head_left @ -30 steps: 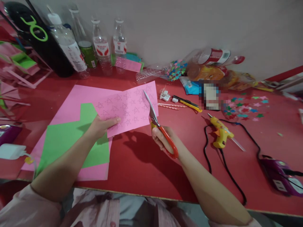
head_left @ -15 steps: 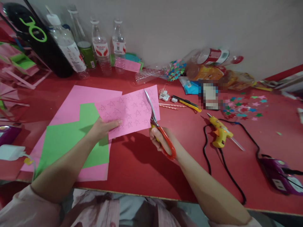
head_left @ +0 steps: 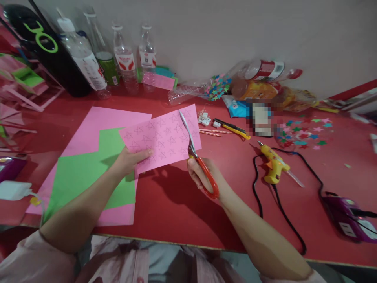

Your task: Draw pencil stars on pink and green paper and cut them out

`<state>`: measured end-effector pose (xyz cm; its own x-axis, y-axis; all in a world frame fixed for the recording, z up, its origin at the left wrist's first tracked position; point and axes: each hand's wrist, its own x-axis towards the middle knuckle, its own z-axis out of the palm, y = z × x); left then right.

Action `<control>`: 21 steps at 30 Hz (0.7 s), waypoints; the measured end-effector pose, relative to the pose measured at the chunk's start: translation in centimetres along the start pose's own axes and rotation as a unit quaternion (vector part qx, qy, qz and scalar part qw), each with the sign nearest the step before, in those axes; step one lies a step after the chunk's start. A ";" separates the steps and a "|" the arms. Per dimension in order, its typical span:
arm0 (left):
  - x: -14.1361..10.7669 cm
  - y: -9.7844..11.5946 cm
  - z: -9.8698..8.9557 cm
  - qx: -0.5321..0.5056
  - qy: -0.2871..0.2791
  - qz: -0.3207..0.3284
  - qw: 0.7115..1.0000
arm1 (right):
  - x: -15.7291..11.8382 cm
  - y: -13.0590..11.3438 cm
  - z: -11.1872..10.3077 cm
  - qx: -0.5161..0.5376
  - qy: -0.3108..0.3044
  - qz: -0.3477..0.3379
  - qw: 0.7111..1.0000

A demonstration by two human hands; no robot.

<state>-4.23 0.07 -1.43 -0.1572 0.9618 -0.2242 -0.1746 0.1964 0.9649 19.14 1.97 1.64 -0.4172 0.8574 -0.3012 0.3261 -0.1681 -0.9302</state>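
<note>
A pink sheet (head_left: 165, 137) covered in drawn star outlines is pinched at its lower left by my left hand (head_left: 132, 159), thumb on top. My right hand (head_left: 203, 173) grips red-handled scissors (head_left: 207, 177) at the sheet's lower right edge. One scissor blade lies over the front of the sheet, pointing up and left; the other blade is hidden behind the paper. Below my left forearm, a green sheet (head_left: 79, 177) rests on a larger pink sheet (head_left: 118, 114) on the red table (head_left: 182, 212).
Upright bottles (head_left: 125, 59) and a black flask (head_left: 53, 59) stand at the back left. A yellow glue gun (head_left: 275, 163) with its cord, a cutter (head_left: 235, 131), cut paper stars (head_left: 315, 135) and a purple power strip (head_left: 350, 220) lie to the right.
The star-covered sheet has shifted very slightly to the right. My hands and the scissors keep nearly the same position.
</note>
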 end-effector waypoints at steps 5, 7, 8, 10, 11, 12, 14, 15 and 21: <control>-0.1 0.2 -0.4 0.022 -0.011 -0.015 1.000 | 0.2 0.1 0.0 0.006 -0.004 0.024 1.000; -0.2 0.4 -0.3 0.026 -0.010 -0.021 0.999 | 0.3 0.2 0.0 0.006 -0.010 0.032 0.999; -0.2 0.5 -0.2 0.028 -0.008 -0.023 0.999 | 0.3 0.2 0.1 0.006 -0.011 0.033 0.999; -0.2 0.6 0.0 0.033 -0.001 -0.026 0.999 | 0.3 0.2 0.1 0.007 -0.008 0.035 0.999; -0.1 0.5 0.1 0.032 0.003 -0.030 0.999 | 0.3 0.2 0.1 0.008 -0.007 0.035 0.999; 0.0 0.3 0.1 0.029 0.005 -0.034 0.999 | 0.3 0.1 0.1 0.008 -0.006 0.034 0.999; 0.2 -0.1 0.1 0.015 0.003 -0.036 0.999 | 0.3 0.0 0.1 0.007 -0.005 0.033 0.999; 0.3 -0.3 0.1 0.007 0.000 -0.037 0.999 | 0.3 -0.1 0.1 0.007 -0.003 0.031 0.999; 0.4 -0.1 0.2 -0.004 0.001 -0.022 1.000 | 0.4 -0.1 0.0 -0.003 0.005 0.033 0.999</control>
<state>-4.06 0.50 -1.58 -0.1506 0.9522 -0.2657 -0.1899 0.2359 0.9531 18.96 2.38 1.62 -0.3862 0.8491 -0.3604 0.3575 -0.2223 -0.9071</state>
